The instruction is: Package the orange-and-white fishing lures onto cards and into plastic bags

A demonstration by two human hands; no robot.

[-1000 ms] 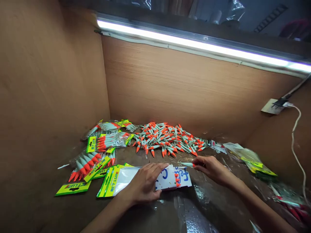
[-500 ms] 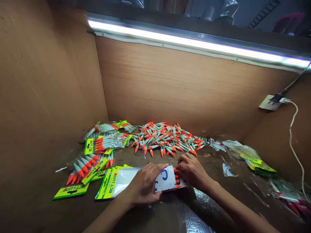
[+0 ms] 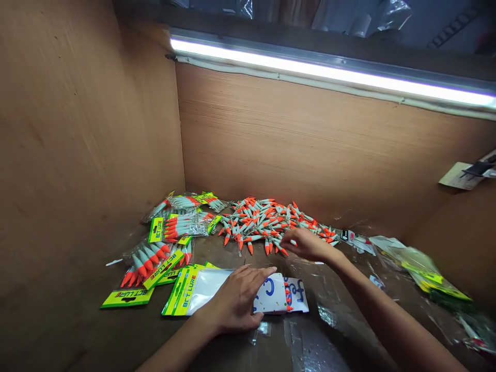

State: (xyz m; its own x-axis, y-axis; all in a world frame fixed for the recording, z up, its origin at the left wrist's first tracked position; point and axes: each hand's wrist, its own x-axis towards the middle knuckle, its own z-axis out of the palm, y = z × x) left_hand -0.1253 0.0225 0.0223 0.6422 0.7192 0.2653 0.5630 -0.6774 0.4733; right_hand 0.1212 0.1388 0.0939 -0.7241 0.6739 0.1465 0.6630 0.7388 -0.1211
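Observation:
My left hand point(image 3: 238, 299) grips a folded white card point(image 3: 271, 297) with blue lettering, thumb on its near edge and fingers over the far edge. Orange tips point(image 3: 288, 298) show in a row at the card's right part. Beneath the hand lie flat clear bags point(image 3: 207, 284) with yellow-green "BCT LURE" headers. My right hand point(image 3: 304, 245) is at the front edge of a heap of white-and-orange fishing lures point(image 3: 267, 219). Its fingers are curled together against the lures; whether one is between them is hidden.
Filled lure packets point(image 3: 186, 226) are piled at the left, with more packets point(image 3: 145, 263) nearer me. Other bags point(image 3: 426, 268) and plastic scraps lie at the right. Wooden panels point(image 3: 310, 134) wall in the table, and a lit tube lamp point(image 3: 329, 75) crosses above.
My right hand has left the orange tips at the card's right part and moved up to the lure heap. My left hand keeps its hold on the card. The view has shifted slightly.

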